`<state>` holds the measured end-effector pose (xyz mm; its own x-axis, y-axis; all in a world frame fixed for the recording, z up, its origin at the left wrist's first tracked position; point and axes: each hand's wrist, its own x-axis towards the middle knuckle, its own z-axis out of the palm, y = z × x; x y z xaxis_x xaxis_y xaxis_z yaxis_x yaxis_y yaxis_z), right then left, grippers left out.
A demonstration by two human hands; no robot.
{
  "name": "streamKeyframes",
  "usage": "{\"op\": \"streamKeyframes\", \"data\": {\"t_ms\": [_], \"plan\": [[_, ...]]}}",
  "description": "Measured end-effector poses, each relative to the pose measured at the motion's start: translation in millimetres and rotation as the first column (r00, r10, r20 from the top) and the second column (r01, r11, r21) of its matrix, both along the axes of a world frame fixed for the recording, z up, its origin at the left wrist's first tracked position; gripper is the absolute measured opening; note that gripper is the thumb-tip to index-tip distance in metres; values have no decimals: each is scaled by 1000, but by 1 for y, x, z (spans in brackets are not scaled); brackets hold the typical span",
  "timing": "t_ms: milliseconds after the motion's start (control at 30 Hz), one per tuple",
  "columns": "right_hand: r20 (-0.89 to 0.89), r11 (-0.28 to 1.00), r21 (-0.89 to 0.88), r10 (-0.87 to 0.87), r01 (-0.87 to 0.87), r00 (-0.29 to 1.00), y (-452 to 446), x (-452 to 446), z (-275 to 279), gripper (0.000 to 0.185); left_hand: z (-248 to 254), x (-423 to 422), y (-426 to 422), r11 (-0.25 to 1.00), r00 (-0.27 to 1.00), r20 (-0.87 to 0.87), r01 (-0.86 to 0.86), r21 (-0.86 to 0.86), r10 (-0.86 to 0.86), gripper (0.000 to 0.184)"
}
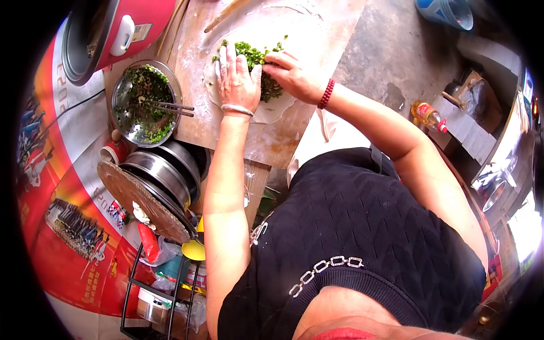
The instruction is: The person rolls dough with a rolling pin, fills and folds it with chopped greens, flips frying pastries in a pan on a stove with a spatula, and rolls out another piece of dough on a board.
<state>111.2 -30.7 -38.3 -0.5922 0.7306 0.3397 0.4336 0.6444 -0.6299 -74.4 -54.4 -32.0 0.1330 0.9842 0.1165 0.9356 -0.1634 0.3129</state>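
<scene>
A thin sheet of floured dough [272,116] lies on the wooden board, with a heap of chopped greens [249,52] on it. My left hand [235,82], wearing a pale bangle, rests flat over the left side of the dough and greens, its floury fingers stretched out. From the right, my right hand [294,73], with a red bead bracelet [326,94], reaches to the greens. Its fingers are extended and slightly bent, touching the heap near my left thumb. Left of the board, a glass bowl [175,85] holds more chopped greens, with chopsticks [173,107] laid in it.
A rolling pin [224,16] lies at the board's [190,56] far end. A red cooker [133,31] stands at upper left. Metal pans [161,173] and a round brown lid [139,198] are stacked below the bowl. An oil bottle [428,115] is at right, with a blue bucket [447,14] beyond.
</scene>
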Motion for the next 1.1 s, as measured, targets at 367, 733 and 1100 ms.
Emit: {"op": "streamKeyframes", "data": {"t_ms": [367,733,1100], "plan": [[-27,996,31,82,-81,996,10,14,3,25,-3,-4,-2,997,995,-68,72,-29,-74,51],[-55,999,15,-32,33,998,31,15,2,28,4,5,6,995,991,-91,95,-41,-98,47],[82,994,105,4,-13,997,44,13,2,21,14,12,4,985,986,-37,158,-68,-160,36]]}}
